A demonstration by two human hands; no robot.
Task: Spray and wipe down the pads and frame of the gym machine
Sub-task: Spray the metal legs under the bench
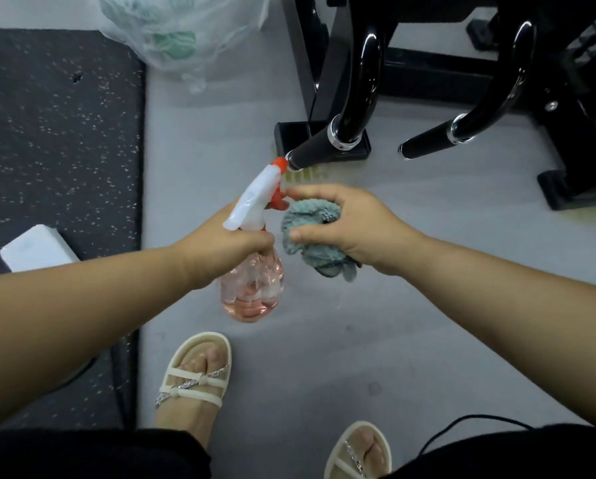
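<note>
Your left hand (220, 247) curled its fingers round the spray bottle (255, 288); your right hand (355, 226) clamped the cloth (306, 219). Aimed at the handle (315, 146) tip, spray could wet the floor (376, 340).

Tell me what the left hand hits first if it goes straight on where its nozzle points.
The end of the nearer black handle grip; the spray bottle nozzle in the left hand looks nearly against it, though depth is unclear.
</note>
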